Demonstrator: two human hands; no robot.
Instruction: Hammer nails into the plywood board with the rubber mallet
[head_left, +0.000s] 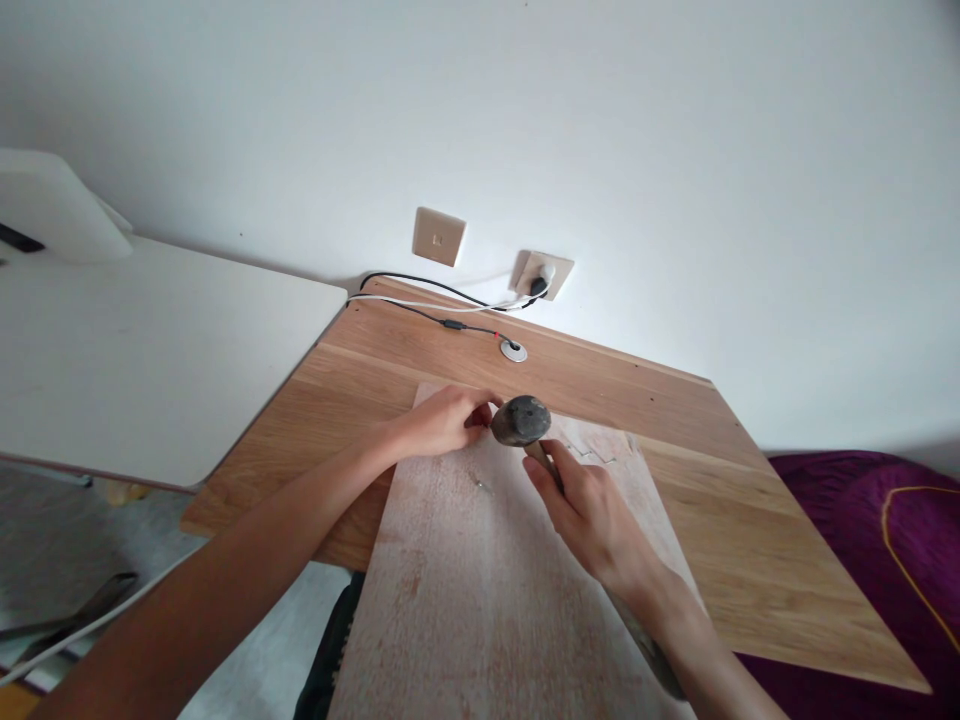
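My right hand (592,512) is wrapped round the wooden handle of a hammer (520,421), whose dark head hovers over the far end of a pale, worn board (465,580). My left hand (448,420) rests on the board just left of the hammer head, fingertips pinched together on something too small to make out. A small loose nail (482,486) lies on the board between my hands.
The board lies on a wooden desk (750,520) against a white wall. Black and white cables (442,305) run to a wall socket (541,275). A white table (150,350) adjoins on the left, a purple cushion (885,540) on the right.
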